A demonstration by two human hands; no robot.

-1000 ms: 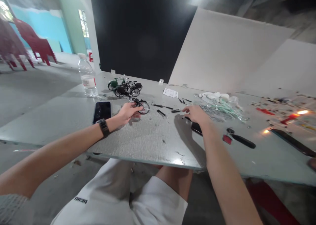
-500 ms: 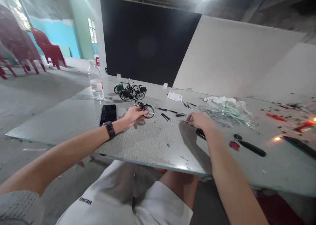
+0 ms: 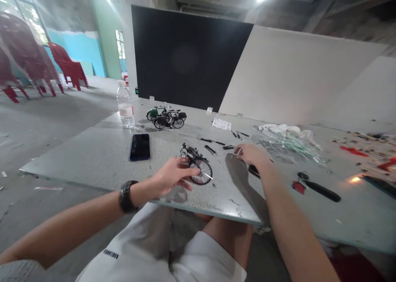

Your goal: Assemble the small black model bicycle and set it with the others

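Note:
My left hand (image 3: pixel 173 178) grips a small black model bicycle (image 3: pixel 198 165) low on the grey table (image 3: pixel 93 154), its fingers reaching toward the front wheel. My right hand (image 3: pixel 252 155) pinches a thin silver metal piece (image 3: pixel 238 152) between its fingertips. That hand hangs over a black phone (image 3: pixel 254 171), mostly hidden beneath it. Several small black model parts (image 3: pixel 212 150) lie between my hands. Another phone (image 3: pixel 140 147) lies face up to the left of the model.
Two finished model bicycles (image 3: pixel 165 119) and a water bottle (image 3: pixel 125 104) stand at the table's back left. A plastic bag and parts frame (image 3: pixel 287 144), black-handled cutters (image 3: pixel 318 191) and scattered debris (image 3: pixel 355 150) lie right. Red chairs (image 3: pixel 68 69) stand far left.
My left hand has drawn the model bicycle toward the table's near edge. My right hand stays in much the same place, and the view has tilted slightly.

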